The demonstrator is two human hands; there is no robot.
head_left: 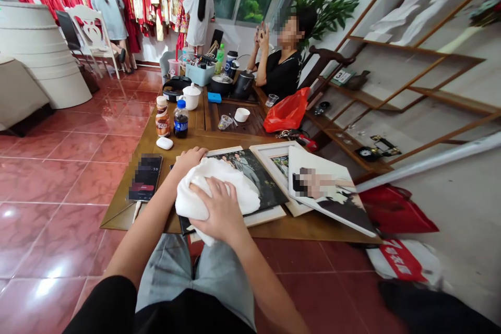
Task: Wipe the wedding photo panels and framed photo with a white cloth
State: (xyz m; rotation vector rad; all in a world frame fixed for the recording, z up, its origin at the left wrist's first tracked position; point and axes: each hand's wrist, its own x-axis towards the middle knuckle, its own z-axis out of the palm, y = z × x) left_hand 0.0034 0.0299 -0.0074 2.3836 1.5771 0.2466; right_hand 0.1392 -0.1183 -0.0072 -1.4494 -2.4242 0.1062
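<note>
A bunched white cloth (238, 188) lies over a dark photo panel (270, 193) on the wooden table. My right hand (219, 209) is closed on the cloth, fingers pressed into its folds. Behind the cloth, my left hand (191, 160) rests at the panel's upper left edge, its visible fingers stretched out; the cloth hides part of it. The panel pictures people in pale clothes and sits on top of other white-edged pieces. To its right, a white-edged photo canvas (332, 188) leans across a white picture frame (270, 154).
Left on the table are a phone (145, 177) with a cable, a white case (165, 143), a cola bottle (180, 119) and a coffee bottle (162, 116). A red bag (287, 109) lies beyond the frames. Another person (282, 62) sits across; shelves (410, 47) stand right.
</note>
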